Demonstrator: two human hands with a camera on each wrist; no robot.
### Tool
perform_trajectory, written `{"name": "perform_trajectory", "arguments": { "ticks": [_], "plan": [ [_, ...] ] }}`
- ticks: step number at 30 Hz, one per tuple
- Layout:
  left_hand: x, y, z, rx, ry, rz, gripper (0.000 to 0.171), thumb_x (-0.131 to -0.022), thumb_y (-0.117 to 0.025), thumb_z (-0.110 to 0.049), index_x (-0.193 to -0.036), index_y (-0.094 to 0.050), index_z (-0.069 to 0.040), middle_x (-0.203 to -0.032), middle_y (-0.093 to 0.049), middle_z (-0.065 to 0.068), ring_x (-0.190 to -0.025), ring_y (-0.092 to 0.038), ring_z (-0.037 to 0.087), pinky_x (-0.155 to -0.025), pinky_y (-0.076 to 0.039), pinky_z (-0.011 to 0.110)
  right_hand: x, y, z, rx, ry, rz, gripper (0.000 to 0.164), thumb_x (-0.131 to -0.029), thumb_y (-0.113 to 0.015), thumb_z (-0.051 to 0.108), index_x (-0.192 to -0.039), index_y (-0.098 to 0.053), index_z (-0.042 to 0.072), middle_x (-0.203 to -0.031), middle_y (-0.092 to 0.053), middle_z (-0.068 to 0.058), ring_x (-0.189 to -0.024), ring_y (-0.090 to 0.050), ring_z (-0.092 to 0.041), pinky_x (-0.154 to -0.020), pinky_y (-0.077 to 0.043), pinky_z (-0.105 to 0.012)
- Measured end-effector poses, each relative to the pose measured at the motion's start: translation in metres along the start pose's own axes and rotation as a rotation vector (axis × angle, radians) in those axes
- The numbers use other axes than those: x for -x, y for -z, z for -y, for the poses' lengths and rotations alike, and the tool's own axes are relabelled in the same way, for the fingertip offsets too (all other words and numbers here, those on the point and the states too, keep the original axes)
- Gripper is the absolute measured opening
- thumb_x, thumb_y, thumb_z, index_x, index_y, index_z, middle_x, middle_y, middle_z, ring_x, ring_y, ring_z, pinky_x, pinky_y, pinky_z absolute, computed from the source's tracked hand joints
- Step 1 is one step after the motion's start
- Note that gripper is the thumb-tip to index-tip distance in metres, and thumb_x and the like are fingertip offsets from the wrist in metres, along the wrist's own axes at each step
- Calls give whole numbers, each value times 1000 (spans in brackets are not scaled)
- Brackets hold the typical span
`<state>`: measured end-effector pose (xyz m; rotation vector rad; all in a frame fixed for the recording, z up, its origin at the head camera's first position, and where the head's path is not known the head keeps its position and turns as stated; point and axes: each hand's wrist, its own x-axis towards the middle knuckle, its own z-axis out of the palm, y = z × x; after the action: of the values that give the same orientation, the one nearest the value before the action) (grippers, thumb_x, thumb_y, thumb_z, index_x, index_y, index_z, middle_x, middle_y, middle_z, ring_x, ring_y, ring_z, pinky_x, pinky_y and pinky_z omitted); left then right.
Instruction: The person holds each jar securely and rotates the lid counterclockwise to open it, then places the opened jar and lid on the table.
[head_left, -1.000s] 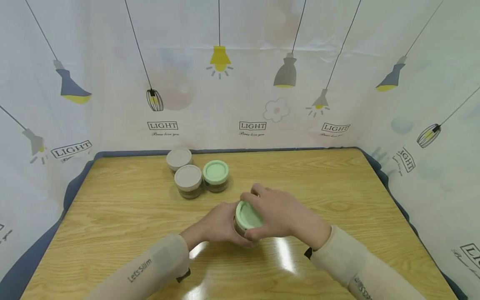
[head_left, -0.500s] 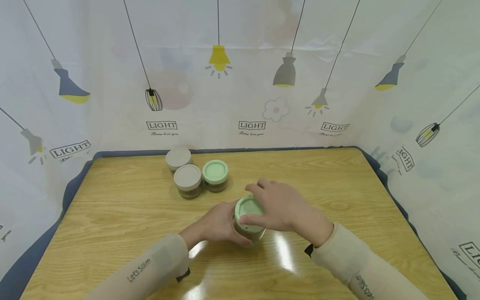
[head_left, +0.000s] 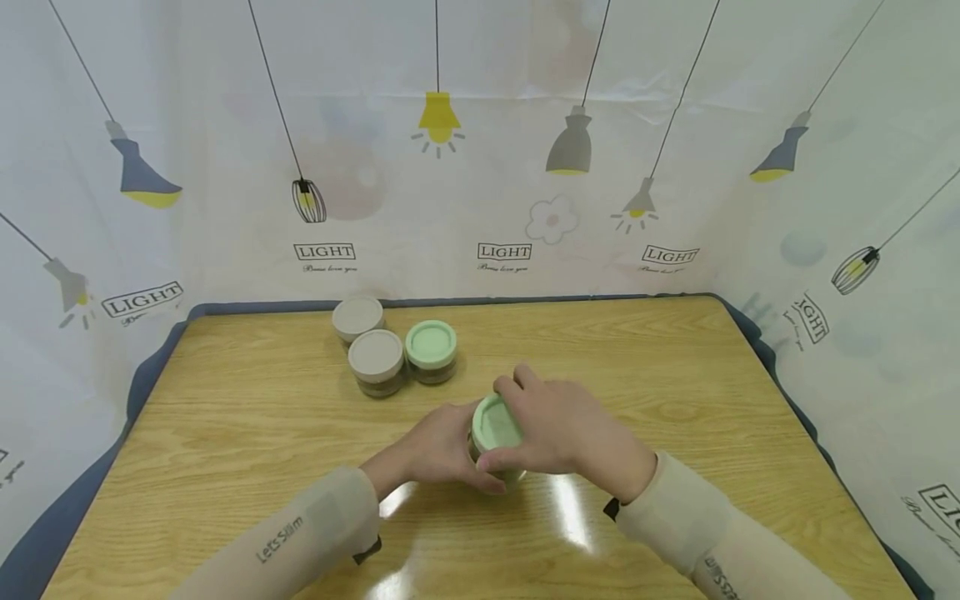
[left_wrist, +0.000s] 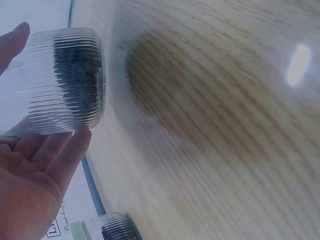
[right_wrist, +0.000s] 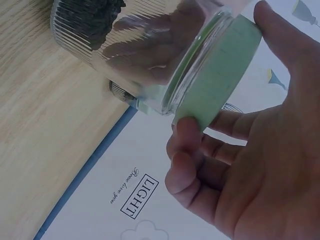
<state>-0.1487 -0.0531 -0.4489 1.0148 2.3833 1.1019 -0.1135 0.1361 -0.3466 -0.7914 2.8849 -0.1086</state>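
Note:
A ribbed clear glass jar with dark contents in its bottom is held close over the table. My left hand grips the jar's side, thumb and fingers on opposite sides of the glass. A pale green lid covers the jar's mouth. My right hand holds this lid by its edge, the thumb on one side and curled fingers on the other. Through the glass in the right wrist view, the left fingers show behind the jar.
Further back on the wooden table stand two jars with grey lids, a front one and a rear one. Beside them is another green-lidded jar. A white curtain printed with lamps hangs along the table's back and sides.
The right hand loosened and shifted over the lid half a second ago, and its fingers and thumb are now back around the rim. The left hand and jar stay nearly still.

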Motion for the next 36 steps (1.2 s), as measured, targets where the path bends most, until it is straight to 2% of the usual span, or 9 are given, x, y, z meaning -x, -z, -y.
{"name": "perform_trajectory", "arguments": {
  "ticks": [7, 15, 26, 30, 36],
  "plan": [
    [-1, 0, -1, 24, 1, 3, 74, -58, -85, -55, -120, -52, -32, -109, -63, -15, -98, -59, 4, -86, -50, 31, -2, -2, -2, -27, 11, -7, 79, -71, -64, 72, -118, -51, 11, -97, -49, -2, -63, -49, -14, -53, -44, -30],
    [0, -2, 0, 53, -12, 25, 78, -59, -85, -55, -125, -50, -32, -115, -61, -15, -102, -57, 4, -91, -49, 33, -4, -1, -7, -90, 79, 9, 69, -68, -70, 63, -120, -53, 20, -102, -48, 2, -70, -51, -11, -58, -46, -29],
    [-1, -5, 1, 71, -37, 37, 80, -60, -86, -53, -126, -50, -28, -118, -60, -13, -105, -57, 4, -94, -48, 33, -4, -1, -13, -124, 175, 24, 72, -66, -74, 54, -128, -52, 24, -116, -50, 2, -84, -53, -15, -72, -48, -32],
    [0, -5, 2, 72, -36, 38, 78, -60, -86, -52, -124, -51, -27, -116, -61, -13, -104, -57, 4, -93, -49, 32, -4, -1, -14, -143, 173, 43, 76, -66, -75, 55, -132, -50, 25, -119, -50, 2, -89, -54, -16, -76, -48, -34],
    [0, -3, 4, 40, -11, 31, 80, -59, -85, -55, -126, -49, -29, -114, -60, -15, -102, -57, 4, -91, -49, 34, 0, 4, -15, -188, 90, 53, 96, -66, -74, 66, -145, -38, 25, -124, -47, 2, -93, -54, -16, -78, -49, -37]
  ]
}}
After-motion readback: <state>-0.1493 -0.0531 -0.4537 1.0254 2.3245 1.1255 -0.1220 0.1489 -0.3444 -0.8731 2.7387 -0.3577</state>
